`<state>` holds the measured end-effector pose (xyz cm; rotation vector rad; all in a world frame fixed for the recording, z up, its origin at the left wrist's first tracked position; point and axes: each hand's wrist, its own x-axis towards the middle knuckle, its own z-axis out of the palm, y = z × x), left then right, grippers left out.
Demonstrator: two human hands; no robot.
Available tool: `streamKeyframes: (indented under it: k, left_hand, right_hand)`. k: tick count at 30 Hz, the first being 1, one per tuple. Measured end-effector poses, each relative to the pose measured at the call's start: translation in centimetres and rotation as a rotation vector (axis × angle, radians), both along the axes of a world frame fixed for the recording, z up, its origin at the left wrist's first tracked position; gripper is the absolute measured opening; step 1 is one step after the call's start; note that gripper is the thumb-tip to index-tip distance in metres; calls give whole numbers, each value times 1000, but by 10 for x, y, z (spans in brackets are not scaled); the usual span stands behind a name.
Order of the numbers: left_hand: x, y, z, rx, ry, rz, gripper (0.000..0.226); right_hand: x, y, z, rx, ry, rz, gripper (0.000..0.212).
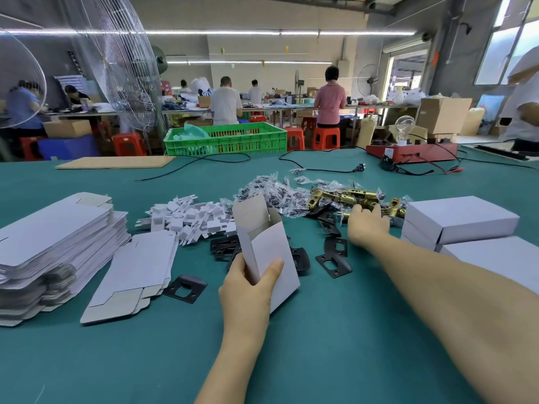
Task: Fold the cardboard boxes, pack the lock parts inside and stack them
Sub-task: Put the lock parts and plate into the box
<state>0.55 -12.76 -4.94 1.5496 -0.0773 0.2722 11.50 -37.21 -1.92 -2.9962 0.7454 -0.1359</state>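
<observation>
On the green-covered table (pixel 291 345), a half-folded white cardboard box (pixel 267 246) with its top flap open is held upright in the narrow grip of the left hand (pixel 248 290), thumb on the front face and fingers behind. The right hand (pixel 366 225) is stretched to the heap of brass lock latches (pixel 350 196); whether its grip is closed on one cannot be told, since the fingers are hidden. One tall stack of flat white box blanks (pixel 55 249) is seen at the left edge, with one loose flat blank (pixel 134 275) beside it. Two closed white boxes (pixel 458 220) are stacked at the right edge, a third just in front. Black metal strike plates (pixel 335 258), white card inserts (pixel 189 217) and clear screw bags (pixel 271 188) are scattered between, too many to count. Bare table is left nearest the person, between the two forearms.
</observation>
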Motion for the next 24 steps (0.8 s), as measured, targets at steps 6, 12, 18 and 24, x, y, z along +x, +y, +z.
streamKeyframes:
  k: [6, 12, 18, 24]
  left_hand:
    - [1, 1, -1, 5, 6, 5, 17]
    - [-2, 1, 3, 40, 8, 16, 17]
    - [-9, -1, 10, 70, 13, 28, 20]
    - [-16, -6, 14, 120, -6, 7, 19]
  right_hand:
    - [-7, 22, 6, 39, -71, -17, 40]
    - [-32, 49, 10, 225, -235, 13, 39]
    - [-82, 58, 27, 340, -514, 150, 14]
    - [-120, 62, 44, 531, -670, 228, 20]
